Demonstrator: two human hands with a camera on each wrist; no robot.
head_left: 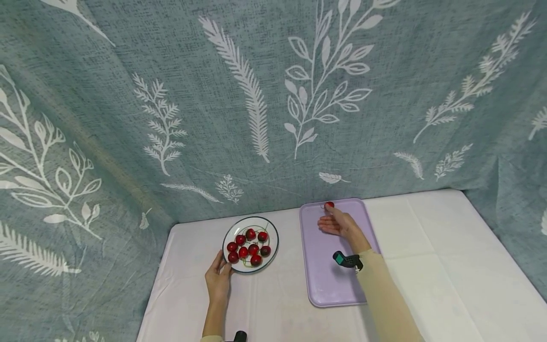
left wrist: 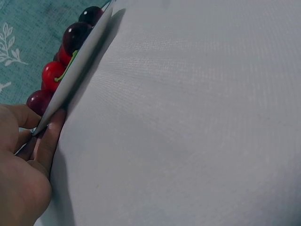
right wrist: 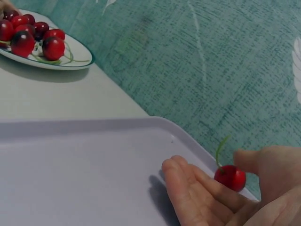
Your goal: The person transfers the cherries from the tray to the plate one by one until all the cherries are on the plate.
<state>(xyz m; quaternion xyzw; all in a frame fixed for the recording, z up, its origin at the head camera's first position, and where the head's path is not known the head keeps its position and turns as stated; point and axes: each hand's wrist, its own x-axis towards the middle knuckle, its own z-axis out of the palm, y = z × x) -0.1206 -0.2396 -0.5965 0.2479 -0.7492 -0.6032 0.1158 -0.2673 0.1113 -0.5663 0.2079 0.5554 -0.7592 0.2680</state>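
My left hand point(head_left: 219, 280) grips the near-left rim of a white plate point(head_left: 273, 227) with a dark edge. Thumb above and fingers below pinch that rim in the left wrist view. Several red cherries point(head_left: 253, 249) with green stems lie on the plate. Over the far part of a lilac tray point(head_left: 318, 280), my right hand point(head_left: 339, 222) is held with fingers extended and palm partly turned up. Just beyond its thumb is a single cherry point(right wrist: 230, 177) by the tray's far edge, its stem pointing up; whether the thumb touches it I cannot tell.
A white cloth point(head_left: 427, 266) covers the table under plate and tray. Behind the table hangs a blue-green curtain point(head_left: 265, 180) with white leaf prints, close to the tray's far edge. The plate stands left of the tray with a gap between them.
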